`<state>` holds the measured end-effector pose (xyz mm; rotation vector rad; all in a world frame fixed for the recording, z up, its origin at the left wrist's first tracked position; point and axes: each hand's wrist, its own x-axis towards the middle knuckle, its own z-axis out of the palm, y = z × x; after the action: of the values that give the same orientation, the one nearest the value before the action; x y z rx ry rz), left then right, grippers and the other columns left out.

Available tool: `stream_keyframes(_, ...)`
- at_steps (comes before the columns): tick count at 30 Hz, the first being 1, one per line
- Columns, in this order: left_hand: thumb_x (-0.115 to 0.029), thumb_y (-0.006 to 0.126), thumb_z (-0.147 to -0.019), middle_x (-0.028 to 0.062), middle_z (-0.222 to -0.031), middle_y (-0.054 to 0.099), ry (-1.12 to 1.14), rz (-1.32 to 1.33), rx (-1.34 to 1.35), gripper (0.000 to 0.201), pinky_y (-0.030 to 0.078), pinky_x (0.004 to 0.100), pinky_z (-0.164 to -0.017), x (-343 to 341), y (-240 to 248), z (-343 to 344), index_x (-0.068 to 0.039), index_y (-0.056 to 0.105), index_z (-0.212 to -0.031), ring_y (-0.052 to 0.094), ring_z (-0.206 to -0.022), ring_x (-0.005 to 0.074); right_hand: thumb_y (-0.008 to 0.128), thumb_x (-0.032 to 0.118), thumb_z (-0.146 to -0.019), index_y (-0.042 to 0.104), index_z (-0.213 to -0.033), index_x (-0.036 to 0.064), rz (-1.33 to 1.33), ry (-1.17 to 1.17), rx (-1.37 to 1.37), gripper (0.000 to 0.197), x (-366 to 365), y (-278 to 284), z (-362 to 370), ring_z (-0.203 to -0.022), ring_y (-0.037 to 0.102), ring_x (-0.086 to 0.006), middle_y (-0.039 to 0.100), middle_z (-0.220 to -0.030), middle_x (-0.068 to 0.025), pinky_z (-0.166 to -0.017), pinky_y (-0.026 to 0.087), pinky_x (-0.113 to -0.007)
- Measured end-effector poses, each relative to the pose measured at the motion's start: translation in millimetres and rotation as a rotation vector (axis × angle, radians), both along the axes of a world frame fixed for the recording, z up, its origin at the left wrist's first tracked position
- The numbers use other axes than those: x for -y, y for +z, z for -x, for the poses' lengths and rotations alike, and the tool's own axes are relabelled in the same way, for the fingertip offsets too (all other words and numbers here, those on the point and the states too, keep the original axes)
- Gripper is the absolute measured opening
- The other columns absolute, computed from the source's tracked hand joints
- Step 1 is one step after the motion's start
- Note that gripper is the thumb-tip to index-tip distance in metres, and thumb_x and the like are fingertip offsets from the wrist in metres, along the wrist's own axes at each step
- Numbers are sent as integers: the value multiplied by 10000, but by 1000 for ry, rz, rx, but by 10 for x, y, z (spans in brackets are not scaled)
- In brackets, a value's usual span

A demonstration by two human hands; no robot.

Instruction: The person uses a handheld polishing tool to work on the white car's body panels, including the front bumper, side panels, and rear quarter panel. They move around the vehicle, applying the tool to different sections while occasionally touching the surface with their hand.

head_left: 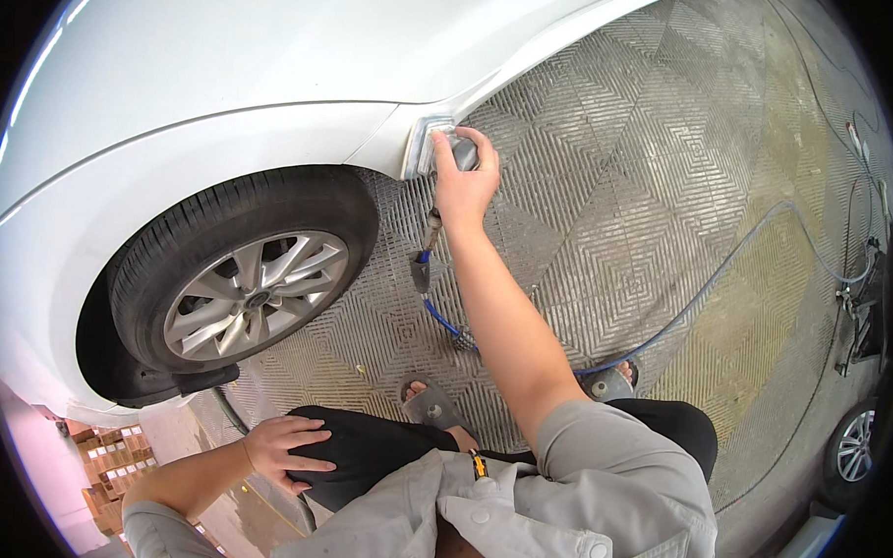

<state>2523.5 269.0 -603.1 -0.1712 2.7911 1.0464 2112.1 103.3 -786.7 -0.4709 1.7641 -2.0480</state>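
My right hand [467, 186] is wrapped round the top of an air sander [464, 154] with a pale, flat pad. Its pad lies against the white car's lower body panel [382, 144], just behind the wheel arch. A fitting [433, 224] hangs from the sander and joins a blue air hose [440, 318], which runs down past my right forearm. My left hand [283, 448] rests on my black-trousered knee, fingers spread and holding nothing. The sander's underside is hidden against the panel.
Left of the sander is the car's wheel [259, 300] with silver spokes. The hose [702, 293] trails over the grey ribbed floor [618, 167] to the right. Another car's wheel [852, 451] stands at the far right. Stacked brown boxes [115, 464] are at lower left.
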Motion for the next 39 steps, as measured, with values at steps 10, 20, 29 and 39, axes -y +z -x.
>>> stream_keyframes(10, -502, 827, -724, 150, -1393, 682, -10, -3, 1, 557, 620, 475, -932, 47, -30, -29, -332, 813, -1255, 689, -1214, 389, 865, 319, -897, 728, -1169, 39, -72, -72, 251, 414, 254, -367, 268, -1122, 638, -340, 629, -1234, -190, -1003, 508, -453)
stream_keyframes(20, -508, 839, -722, 156, -1391, 685, -13, -26, 14, 556, 627, 474, -914, 121, -68, -48, -340, 815, -1252, 695, -1206, 395, 833, 252, -932, 663, -1221, -19, 7, -140, 558, 431, 372, -155, 370, -1066, 650, -259, 670, -1208, -177, -917, 538, -387)
stream_keyframes(29, -500, 861, -691, 151, -1407, 671, -7, -28, 40, 572, 626, 484, -910, 175, -67, -20, -337, 817, -1237, 693, -1206, 399, 804, 213, -967, 591, -1321, -25, 33, -169, 627, 477, 475, 20, 823, -1001, 699, -268, 646, -1239, -200, -675, 632, -399)
stream_keyframes(39, -458, 838, -688, 123, -1413, 663, 10, -34, 48, 585, 627, 491, -952, 176, -35, 12, -357, 797, -1263, 684, -1218, 377, 814, 225, -958, 633, -1245, -11, 73, -158, 609, 413, 427, -52, 524, -1037, 657, -252, 666, -1183, -161, -882, 565, -390)
